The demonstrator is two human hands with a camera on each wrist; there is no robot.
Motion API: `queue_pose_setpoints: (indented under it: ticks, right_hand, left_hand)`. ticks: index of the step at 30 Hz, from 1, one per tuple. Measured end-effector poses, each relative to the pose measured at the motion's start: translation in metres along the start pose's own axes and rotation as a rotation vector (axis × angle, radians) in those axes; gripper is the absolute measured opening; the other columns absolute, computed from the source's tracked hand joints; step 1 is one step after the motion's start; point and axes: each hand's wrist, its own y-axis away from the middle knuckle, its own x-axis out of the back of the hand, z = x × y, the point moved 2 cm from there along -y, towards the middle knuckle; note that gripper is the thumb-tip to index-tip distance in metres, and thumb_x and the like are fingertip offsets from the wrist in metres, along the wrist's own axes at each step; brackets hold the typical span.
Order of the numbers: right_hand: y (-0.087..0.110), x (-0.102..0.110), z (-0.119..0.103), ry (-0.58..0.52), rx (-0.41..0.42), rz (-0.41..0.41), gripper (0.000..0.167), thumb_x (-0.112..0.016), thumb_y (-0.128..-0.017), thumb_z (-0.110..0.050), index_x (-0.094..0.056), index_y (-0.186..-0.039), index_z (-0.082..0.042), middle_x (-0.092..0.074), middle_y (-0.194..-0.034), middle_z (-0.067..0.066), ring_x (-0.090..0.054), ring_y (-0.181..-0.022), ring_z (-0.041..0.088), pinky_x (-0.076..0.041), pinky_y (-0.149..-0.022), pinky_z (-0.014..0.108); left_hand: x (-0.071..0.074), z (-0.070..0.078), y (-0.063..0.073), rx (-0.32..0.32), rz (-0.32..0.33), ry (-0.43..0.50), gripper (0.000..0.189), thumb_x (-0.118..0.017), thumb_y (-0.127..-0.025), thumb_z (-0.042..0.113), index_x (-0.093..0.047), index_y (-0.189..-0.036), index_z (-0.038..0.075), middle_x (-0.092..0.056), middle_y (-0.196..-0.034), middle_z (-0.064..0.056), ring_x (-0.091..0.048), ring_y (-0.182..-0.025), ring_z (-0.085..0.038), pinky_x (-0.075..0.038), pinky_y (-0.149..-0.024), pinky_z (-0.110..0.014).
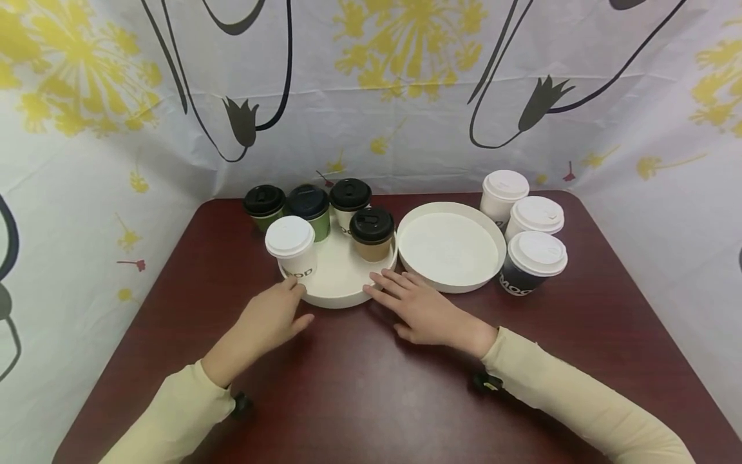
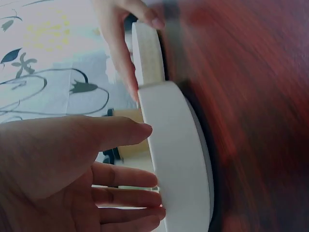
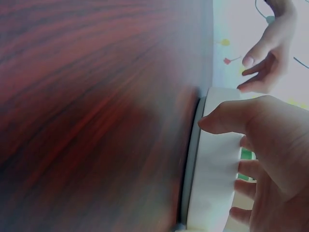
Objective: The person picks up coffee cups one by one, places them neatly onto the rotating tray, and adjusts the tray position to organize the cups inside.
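A round white tray [image 1: 336, 299] lies left of the middle of the table. My left hand [image 1: 269, 319] is at its front left, fingertips right at the rim in the left wrist view. At the front right, my right hand [image 1: 426, 309] stretches its fingers over the rim; its thumb [image 3: 224, 117] overlaps the outer wall. On this tray stand a white-lidded paper cup [image 1: 294, 248] and a brown cup [image 1: 372, 248] with a black lid. Behind them are a white cup [image 1: 348, 205] with a black lid and a green cup [image 1: 317, 225] with a dark lid.
A second round tray [image 1: 452, 245] sits just right of the first, with nothing in it. Three white-lidded cups stand right of it: a white one [image 1: 503, 196], another [image 1: 533, 219], and a black-sided one [image 1: 522, 274]. A green cup [image 1: 265, 212] is at back left; a patterned curtain [image 1: 359, 148] hangs behind.
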Motion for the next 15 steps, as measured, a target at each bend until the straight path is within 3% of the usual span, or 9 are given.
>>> queue_pose_setpoints:
  ticks: [3, 8, 15]
  right_hand:
    - [-0.002, 0.000, -0.005, -0.006, 0.001, -0.006, 0.087, -0.072, -0.082, -0.024, -0.029, -0.157, -0.017, -0.031, -0.163, 0.008, -0.031, -0.150, 0.030, -0.031, -0.120, 0.051]
    - [-0.007, -0.001, -0.014, -0.014, 0.035, 0.008, 0.086, -0.071, -0.081, -0.022, -0.030, -0.156, -0.014, -0.032, -0.162, 0.007, -0.033, -0.149, 0.029, -0.032, -0.119, 0.049]
    - [-0.008, -0.003, -0.016, 0.000, 0.031, -0.006, 0.086, -0.070, -0.082, -0.022, -0.029, -0.157, -0.015, -0.030, -0.163, 0.006, -0.031, -0.150, 0.028, -0.032, -0.120, 0.048]
  left_hand:
    - [0.003, -0.010, -0.002, -0.006, -0.015, 0.037, 0.042, -0.074, -0.086, 0.034, -0.065, -0.113, 0.003, -0.061, -0.110, -0.011, -0.064, -0.083, -0.022, -0.056, -0.069, -0.041]
    - [0.012, -0.029, -0.007, -0.023, -0.073, 0.102, 0.040, -0.070, -0.089, 0.032, -0.066, -0.117, 0.003, -0.062, -0.122, -0.013, -0.067, -0.101, -0.027, -0.056, -0.087, -0.047]
    - [0.028, -0.052, -0.018, -0.102, -0.169, 0.174, 0.039, -0.065, -0.093, 0.030, -0.066, -0.122, 0.004, -0.067, -0.122, -0.014, -0.065, -0.112, -0.030, -0.051, -0.097, -0.051]
